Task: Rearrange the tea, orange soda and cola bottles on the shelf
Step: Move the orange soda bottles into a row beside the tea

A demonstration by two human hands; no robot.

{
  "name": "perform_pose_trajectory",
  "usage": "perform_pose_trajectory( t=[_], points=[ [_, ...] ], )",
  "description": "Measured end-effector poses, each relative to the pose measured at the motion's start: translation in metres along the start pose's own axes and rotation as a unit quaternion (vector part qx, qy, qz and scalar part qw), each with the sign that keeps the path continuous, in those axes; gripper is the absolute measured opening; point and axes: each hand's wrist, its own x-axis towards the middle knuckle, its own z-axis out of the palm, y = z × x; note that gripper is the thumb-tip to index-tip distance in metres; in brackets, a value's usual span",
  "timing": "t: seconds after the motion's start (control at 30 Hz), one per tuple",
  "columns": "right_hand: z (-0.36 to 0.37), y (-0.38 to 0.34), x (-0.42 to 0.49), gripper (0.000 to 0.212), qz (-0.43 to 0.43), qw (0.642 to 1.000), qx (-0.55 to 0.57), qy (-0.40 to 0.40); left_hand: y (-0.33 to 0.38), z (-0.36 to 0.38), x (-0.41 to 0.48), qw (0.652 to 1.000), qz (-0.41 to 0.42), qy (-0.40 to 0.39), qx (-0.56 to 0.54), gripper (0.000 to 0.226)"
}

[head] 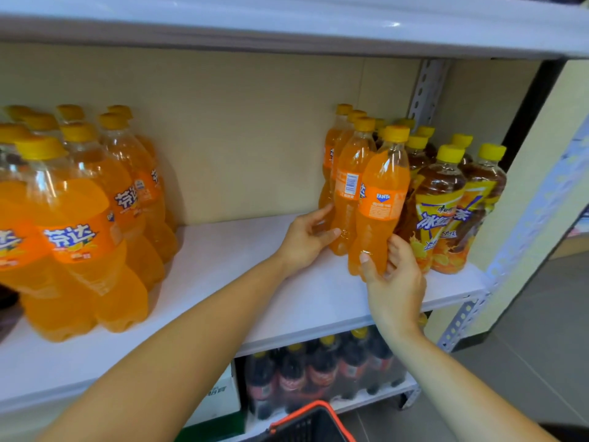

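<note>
The right hand [393,282] wraps the lower body of the front Fanta bottle [381,205], its fingers [366,264] curled closed around the base, at the head of a single-file row of small orange soda bottles [347,183] on the white shelf [242,282]. The left hand [304,239] rests half-open against the base of the next bottle back, thumb and fingertips touching it but not closed around it. Iced tea bottles [436,202] stand just beside the row on the right; large Fanta bottles [79,224] stand well apart at the left, and cola bottles [322,371] sit on the shelf below. To do this well, the person should probably keep the front bottle upright, brace its neighbour, and slide gently so neither row topples.
</note>
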Motion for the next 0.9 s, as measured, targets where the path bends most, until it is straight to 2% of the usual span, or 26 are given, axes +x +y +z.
perform_pose_trajectory(
  t=[0.1, 0.2, 0.27, 0.33, 0.4, 0.57, 0.77, 0.9],
  points=[
    [-0.006, -0.004, -0.005, 0.053, -0.016, 1.0, -0.011, 0.021, 0.006, 0.004, -0.013, 0.999, 0.008, 0.04, -0.01, 0.059],
    [-0.022, -0.002, -0.01, 0.058, -0.064, 0.992, -0.063, 0.091, 0.008, 0.009, -0.032, 0.999, 0.018, -0.023, 0.013, 0.071],
    [-0.033, 0.001, -0.007, 0.073, -0.035, 0.989, -0.082, 0.114, 0.01, 0.015, -0.037, 0.998, 0.032, -0.046, 0.042, 0.085],
    [-0.041, 0.003, -0.002, 0.083, 0.003, 0.993, -0.079, 0.082, 0.012, 0.023, -0.037, 0.996, 0.05, -0.036, 0.068, 0.097],
    [-0.046, 0.006, 0.002, 0.082, 0.008, 0.996, -0.071, 0.047, 0.014, 0.03, -0.036, 0.994, 0.063, -0.021, 0.087, 0.102],
    [-0.049, 0.011, 0.008, 0.076, 0.003, 0.996, -0.065, 0.058, 0.015, 0.038, -0.034, 0.994, 0.057, -0.028, 0.088, 0.1],
    [-0.055, 0.017, 0.009, 0.076, -0.005, 0.999, -0.041, 0.033, 0.013, 0.041, -0.034, 0.997, 0.034, -0.033, 0.069, 0.091],
    [-0.055, 0.008, 0.002, 0.077, 0.002, 0.998, -0.053, 0.033, 0.022, 0.04, -0.047, 0.993, 0.001, -0.027, 0.113, 0.087]
  ],
)
